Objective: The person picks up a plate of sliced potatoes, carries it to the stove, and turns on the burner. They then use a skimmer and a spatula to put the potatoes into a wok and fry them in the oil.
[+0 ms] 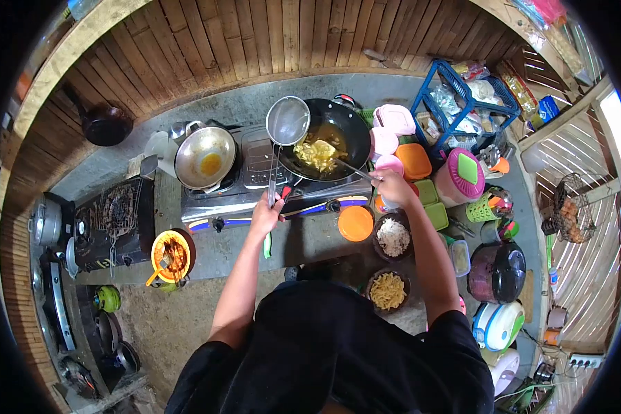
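Observation:
My left hand (264, 218) is closed on the long handle of a round mesh strainer (288, 120), whose basket is over the left rim of a black wok (352, 127). My right hand (393, 188) grips a long metal spatula (354, 168) that reaches into the wok. Yellow pieces of food (317, 154) lie in brownish oil there, around the spatula's end. The wok sits on the right side of a gas stove (255, 200). On the left burner, a lighter pan (205, 157) holds a little yellow liquid.
An orange bowl (160, 243) with red sauce stands at the counter's left. Bowls of white shreds (393, 238) and pale yellow pieces (388, 290) are near my right arm. Lidded containers (414, 161), a blue rack (455, 90) and a dark pot (495, 272) occupy the right side.

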{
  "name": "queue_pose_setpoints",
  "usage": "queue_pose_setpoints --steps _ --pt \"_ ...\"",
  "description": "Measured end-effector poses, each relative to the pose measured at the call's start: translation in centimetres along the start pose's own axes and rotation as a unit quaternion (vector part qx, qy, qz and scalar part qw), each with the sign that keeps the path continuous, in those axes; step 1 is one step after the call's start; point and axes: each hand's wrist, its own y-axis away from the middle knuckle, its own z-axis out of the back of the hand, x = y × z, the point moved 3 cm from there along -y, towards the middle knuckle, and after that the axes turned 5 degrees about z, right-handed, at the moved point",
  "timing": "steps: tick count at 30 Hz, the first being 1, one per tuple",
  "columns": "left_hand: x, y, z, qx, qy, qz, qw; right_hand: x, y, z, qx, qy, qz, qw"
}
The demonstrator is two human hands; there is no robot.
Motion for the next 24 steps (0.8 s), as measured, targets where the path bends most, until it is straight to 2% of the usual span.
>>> queue_pose_setpoints --steps 2,4,6,7,8,11,14,18,20,22,24 --pt "-0.3 0.3 0.0 -0.011 0.0 0.0 1.0 3.0 -0.2 1.2 0.067 -0.106 -0.185 0.975" --pt "-0.4 0.3 0.1 -0.004 -0.004 0.008 1.0 1.4 -0.9 0.0 0.047 -0.103 -0.178 0.978" --pt "-0.5 0.2 0.3 -0.001 0.007 0.004 1.0 1.0 -1.3 0.1 -0.108 -0.033 -0.044 0.993" --pt "-0.4 0.3 0.3 0.005 0.019 0.001 1.0 0.9 -1.4 0.3 -0.128 -0.005 -0.06 0.99" --pt "-0.4 0.3 0.4 0.006 0.018 0.0 1.0 1.0 -1.7 0.3 -0.129 -0.005 -0.06 0.99" --pt "-0.7 0.2 0.7 0.011 0.029 -0.017 0.999 0.8 -2.9 0.2 -0.112 0.104 -0.104 0.983" --pt "-0.5 -0.2 0.9 0.018 -0.002 -0.01 1.0 -1.6 -4.5 -2.6 -0.133 0.05 -0.083 0.986" --pt "0.2 -0.5 0.9 0.018 -0.009 0.002 1.0 1.8 -4.6 -3.4 -0.107 -0.023 -0.095 0.99" --pt "0.9 -1.0 0.7 0.015 0.013 -0.051 0.999 4.4 -4.1 -3.4 -0.101 -0.019 -0.115 0.988" --pt "0.3 -0.6 0.9 0.033 0.013 -0.028 0.999 6.1 -3.8 -3.9 -0.143 0.028 -0.093 0.985" --pt "-0.2 -0.3 1.0 0.011 0.008 -0.039 0.999 7.4 -3.4 -4.8 -0.138 0.034 -0.103 0.984"
